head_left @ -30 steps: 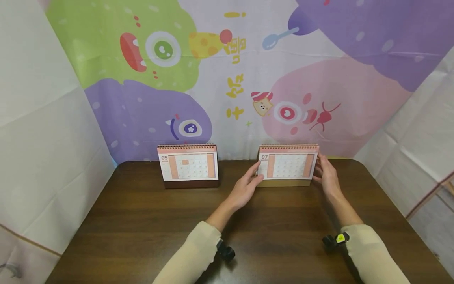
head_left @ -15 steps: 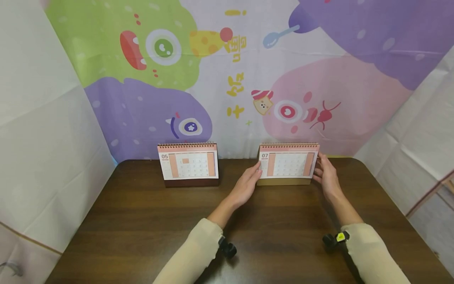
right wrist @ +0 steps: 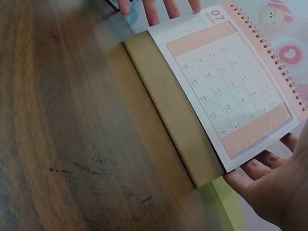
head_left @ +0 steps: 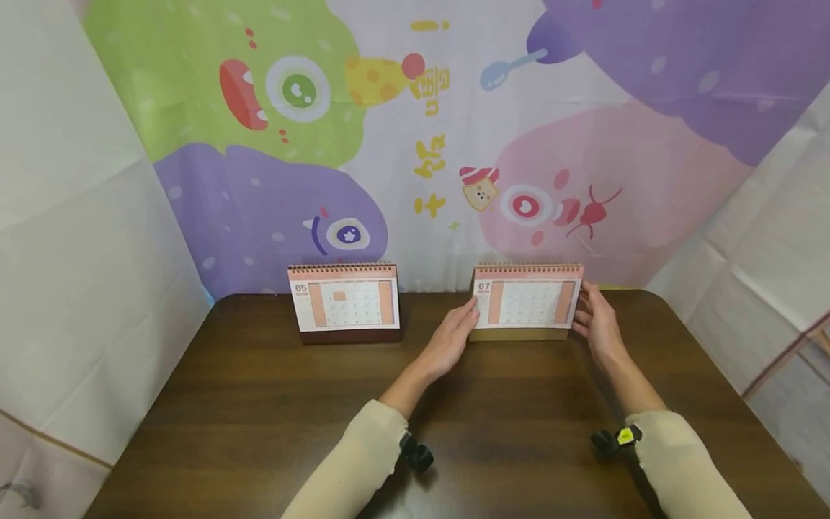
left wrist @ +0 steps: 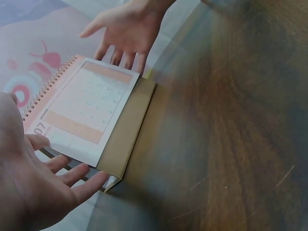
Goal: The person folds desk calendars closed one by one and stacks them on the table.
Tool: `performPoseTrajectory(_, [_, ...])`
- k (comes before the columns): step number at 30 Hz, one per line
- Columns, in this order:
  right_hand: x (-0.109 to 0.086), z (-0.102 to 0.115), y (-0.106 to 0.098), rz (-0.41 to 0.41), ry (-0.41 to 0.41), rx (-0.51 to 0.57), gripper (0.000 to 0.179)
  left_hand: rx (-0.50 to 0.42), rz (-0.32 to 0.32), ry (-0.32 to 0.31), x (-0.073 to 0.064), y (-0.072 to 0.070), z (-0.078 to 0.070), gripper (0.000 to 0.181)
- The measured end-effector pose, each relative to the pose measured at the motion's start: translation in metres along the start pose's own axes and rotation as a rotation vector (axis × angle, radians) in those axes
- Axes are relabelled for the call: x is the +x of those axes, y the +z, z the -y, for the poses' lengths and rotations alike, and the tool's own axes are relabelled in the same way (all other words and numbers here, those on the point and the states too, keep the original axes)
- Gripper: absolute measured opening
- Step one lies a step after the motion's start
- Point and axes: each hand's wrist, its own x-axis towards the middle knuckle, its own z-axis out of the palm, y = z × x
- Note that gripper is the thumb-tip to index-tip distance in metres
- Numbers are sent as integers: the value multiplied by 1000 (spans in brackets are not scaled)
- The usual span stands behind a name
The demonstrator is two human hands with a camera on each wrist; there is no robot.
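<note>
A spiral-bound desk calendar [head_left: 527, 303] marked 07, on a tan stand, is upright at the back right of the table, between both hands. My left hand [head_left: 447, 339] is at its left edge; in the left wrist view its fingers [left wrist: 89, 186] extend along that side, the thumb near the page corner. My right hand [head_left: 599, 324] is at the opposite edge, its fingers [right wrist: 255, 168] reaching partly behind the calendar in the right wrist view. Off to the left, a similar desk calendar [head_left: 346, 303] marked 05 stands on a dark red-brown base, untouched.
Both calendars stand on a dark wooden table [head_left: 311, 404] with rounded back corners. Directly behind rises a cloth backdrop [head_left: 402, 238] printed with cartoon monsters. White fabric [head_left: 71, 216] hangs along the left side, with more at the right.
The left thumb has drawn in from the calendar's front to its left edge. Right hand and both calendars stay in practically the same place; the view shifts slightly.
</note>
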Motion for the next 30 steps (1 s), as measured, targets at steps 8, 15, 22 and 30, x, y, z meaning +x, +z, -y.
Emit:
performPoseTrajectory(8, [-6, 1, 1, 17, -26, 77, 79, -34, 12, -19, 1, -1, 3, 63])
performPoseTrajectory(15, [-9, 0, 1, 29, -11, 90, 78, -51, 18, -25, 2, -4, 2, 65])
performPoseTrajectory(22, [-13, 0, 2, 24, -34, 102, 79, -42, 22, -19, 1, -5, 3, 68])
performPoseTrajectory(30, [-19, 2, 4, 20, -31, 98, 83, 29, 7, 41, 29, 0, 51, 80])
